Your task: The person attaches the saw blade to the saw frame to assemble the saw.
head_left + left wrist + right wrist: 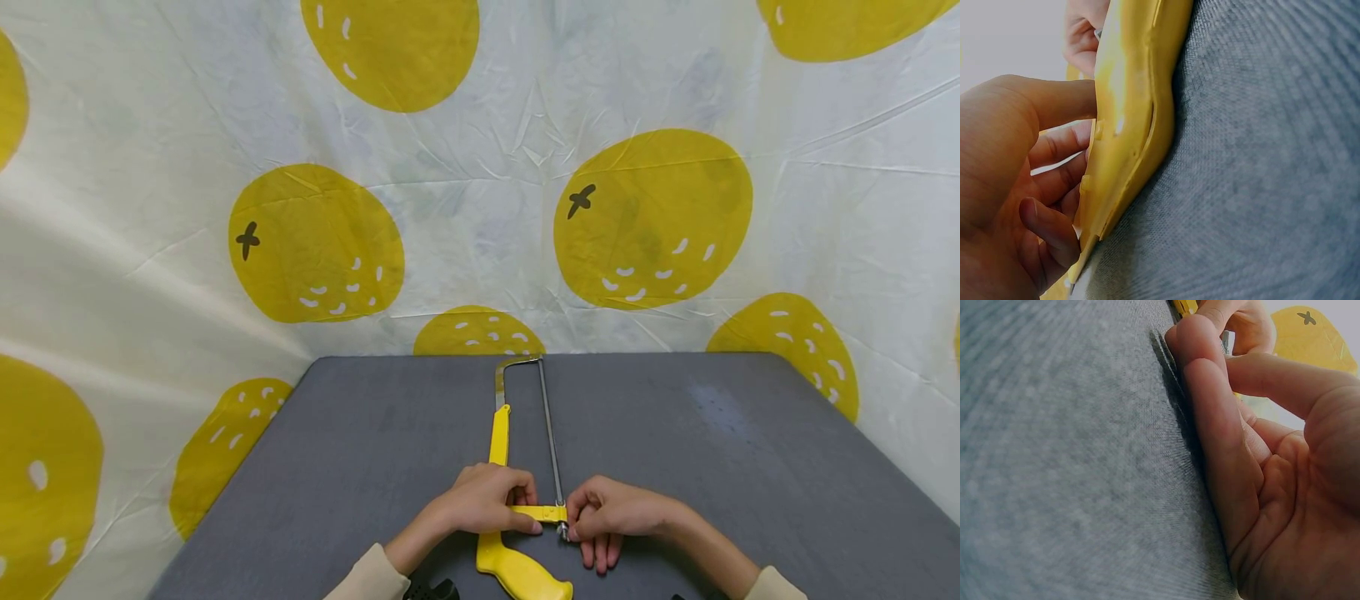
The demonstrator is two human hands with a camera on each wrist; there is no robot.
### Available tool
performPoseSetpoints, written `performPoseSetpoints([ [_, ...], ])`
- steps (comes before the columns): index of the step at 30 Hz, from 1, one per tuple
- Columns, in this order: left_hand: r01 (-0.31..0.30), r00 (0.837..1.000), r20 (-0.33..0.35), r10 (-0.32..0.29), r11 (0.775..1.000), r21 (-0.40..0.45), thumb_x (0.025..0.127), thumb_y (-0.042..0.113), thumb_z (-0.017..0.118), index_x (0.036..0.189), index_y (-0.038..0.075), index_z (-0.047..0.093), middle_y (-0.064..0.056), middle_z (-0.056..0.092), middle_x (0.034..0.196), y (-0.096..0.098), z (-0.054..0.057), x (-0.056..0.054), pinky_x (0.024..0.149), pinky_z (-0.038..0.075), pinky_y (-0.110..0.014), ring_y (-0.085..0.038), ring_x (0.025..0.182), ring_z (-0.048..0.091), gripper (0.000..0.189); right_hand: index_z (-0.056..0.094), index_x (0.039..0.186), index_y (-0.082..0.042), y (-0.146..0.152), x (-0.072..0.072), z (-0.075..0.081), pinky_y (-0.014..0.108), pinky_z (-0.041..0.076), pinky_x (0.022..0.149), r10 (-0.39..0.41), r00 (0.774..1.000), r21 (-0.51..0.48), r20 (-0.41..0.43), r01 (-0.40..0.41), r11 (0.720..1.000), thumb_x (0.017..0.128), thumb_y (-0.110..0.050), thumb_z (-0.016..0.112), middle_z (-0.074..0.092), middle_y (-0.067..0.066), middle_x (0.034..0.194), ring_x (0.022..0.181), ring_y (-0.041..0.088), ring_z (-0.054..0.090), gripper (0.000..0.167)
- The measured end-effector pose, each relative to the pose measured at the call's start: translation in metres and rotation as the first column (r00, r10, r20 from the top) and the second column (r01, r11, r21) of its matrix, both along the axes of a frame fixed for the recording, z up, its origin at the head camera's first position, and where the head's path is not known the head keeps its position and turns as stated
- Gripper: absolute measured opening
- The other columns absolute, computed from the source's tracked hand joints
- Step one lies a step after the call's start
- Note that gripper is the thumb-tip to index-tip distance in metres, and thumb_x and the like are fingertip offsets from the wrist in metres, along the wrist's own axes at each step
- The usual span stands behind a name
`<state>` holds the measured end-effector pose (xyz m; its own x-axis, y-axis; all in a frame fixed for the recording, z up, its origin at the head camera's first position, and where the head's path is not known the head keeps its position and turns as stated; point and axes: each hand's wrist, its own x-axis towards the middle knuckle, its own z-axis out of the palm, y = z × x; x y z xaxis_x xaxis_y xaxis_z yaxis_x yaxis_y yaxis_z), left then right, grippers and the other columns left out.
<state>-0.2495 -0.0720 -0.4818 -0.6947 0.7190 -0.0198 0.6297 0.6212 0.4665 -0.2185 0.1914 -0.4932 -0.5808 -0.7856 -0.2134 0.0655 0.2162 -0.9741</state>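
Observation:
A hacksaw (499,437) with a yellow frame lies on the grey table, its handle (525,575) toward me and its thin blade (550,433) on the right side. My left hand (487,497) holds the yellow frame near the handle, thumb and fingers around the short crosspiece (546,513). In the left wrist view the yellow handle (1132,94) hides part of those fingers. At the blade's near end, my right hand (611,508) pinches the small metal wing nut (563,531). Its lower fingers lie along the table in the right wrist view, and fingers mostly cover the nut.
The grey tabletop (360,450) extends around the saw to its far edge. Behind and at the sides hangs a white cloth (480,233) with yellow fruit prints. A small black object (431,590) shows at the bottom, beside the left sleeve.

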Motion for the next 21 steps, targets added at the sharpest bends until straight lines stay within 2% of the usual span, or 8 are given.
performPoseSetpoints([
  [9, 0.001, 1.000, 0.007, -0.001, 1.000, 0.000, 0.087, 0.047, 0.080, 0.091, 0.033, 0.067, 0.022, 0.059, 0.073, -0.0002, -0.0010, -0.0006, 0.058, 0.038, -0.020, 0.003, 0.060, 0.051, 0.020, 0.058, 0.104, 0.020, -0.0002, 0.0002, 0.0013, 0.021, 0.054, 0.050, 0.000, 1.000, -0.002, 0.000, 0.000, 1.000, 0.096, -0.008, 0.065, 0.073, -0.002, 0.071, 0.057, 0.003, 0.070, 0.030],
  [21, 0.002, 1.000, -0.021, -0.003, 1.000, -0.011, 0.088, 0.049, 0.079, 0.090, 0.034, 0.067, 0.023, 0.059, 0.073, 0.0012, -0.0010, -0.0013, 0.057, 0.039, -0.020, 0.004, 0.060, 0.050, 0.020, 0.058, 0.103, 0.021, 0.0005, -0.0007, 0.0006, 0.021, 0.054, 0.049, -0.008, 1.000, 0.007, -0.011, 0.008, 1.000, 0.095, -0.007, 0.063, 0.073, -0.001, 0.070, 0.056, 0.004, 0.070, 0.030],
])
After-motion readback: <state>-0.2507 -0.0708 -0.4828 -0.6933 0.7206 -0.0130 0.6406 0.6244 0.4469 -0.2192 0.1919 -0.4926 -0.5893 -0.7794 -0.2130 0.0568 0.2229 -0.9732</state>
